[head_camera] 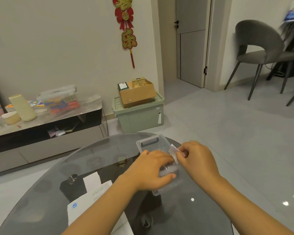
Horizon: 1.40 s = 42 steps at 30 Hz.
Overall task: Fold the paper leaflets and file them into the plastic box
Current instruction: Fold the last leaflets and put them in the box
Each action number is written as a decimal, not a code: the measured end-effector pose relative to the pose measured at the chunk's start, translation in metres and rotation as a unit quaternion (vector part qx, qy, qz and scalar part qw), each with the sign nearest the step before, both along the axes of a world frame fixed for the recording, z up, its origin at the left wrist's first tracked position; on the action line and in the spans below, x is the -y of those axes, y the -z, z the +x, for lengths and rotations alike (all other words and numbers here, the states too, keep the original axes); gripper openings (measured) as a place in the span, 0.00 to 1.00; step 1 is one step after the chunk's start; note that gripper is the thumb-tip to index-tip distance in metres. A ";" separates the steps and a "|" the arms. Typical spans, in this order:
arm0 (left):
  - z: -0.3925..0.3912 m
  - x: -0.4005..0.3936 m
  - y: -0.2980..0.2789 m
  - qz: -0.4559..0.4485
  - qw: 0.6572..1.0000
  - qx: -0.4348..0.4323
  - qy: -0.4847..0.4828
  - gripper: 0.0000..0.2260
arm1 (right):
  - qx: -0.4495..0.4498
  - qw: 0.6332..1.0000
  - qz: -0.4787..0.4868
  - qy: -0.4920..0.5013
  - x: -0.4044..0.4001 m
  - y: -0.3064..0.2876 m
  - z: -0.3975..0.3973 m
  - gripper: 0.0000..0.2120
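Note:
A clear plastic box (150,141) stands on the round glass table (41,192). Inside it lie folded leaflets (168,167) with printed edges showing. My left hand (153,170) reaches into the box, fingers over the folded leaflets and thumb against the near wall. My right hand (196,158) pinches a small folded white leaflet (174,150) at the box's right rim, partly hidden by my fingers. Flat unfolded leaflets (93,184) lie on the table to the left, near my left forearm.
Behind the table stands a low TV cabinet (46,131) with a storage bin and rolls on it. A green crate (139,116) carries a cardboard box by the wall. A grey chair (261,53) stands at the far right.

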<state>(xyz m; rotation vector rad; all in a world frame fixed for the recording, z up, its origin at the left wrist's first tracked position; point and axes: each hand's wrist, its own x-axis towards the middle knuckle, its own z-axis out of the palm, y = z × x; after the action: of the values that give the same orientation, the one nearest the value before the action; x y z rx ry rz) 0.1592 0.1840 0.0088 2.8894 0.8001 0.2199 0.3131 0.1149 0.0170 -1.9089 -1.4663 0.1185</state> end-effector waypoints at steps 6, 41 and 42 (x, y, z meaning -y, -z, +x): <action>0.011 0.004 0.009 0.063 0.997 -0.034 -0.017 0.33 | 0.034 0.999 0.020 0.002 -0.001 0.004 0.007 0.06; 0.009 0.011 0.011 0.040 0.999 0.009 -0.023 0.31 | 0.035 0.999 0.011 -0.029 0.003 -0.006 0.011 0.12; 0.010 0.011 0.010 0.042 0.999 -0.001 -0.024 0.32 | 0.035 0.999 0.021 -0.028 0.004 -0.006 0.013 0.13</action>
<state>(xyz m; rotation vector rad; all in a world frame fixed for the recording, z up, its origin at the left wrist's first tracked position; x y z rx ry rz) 0.1688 0.1733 -0.0010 2.9505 0.8820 0.2612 0.3260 0.1107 0.0230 -1.8566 -1.5577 0.0462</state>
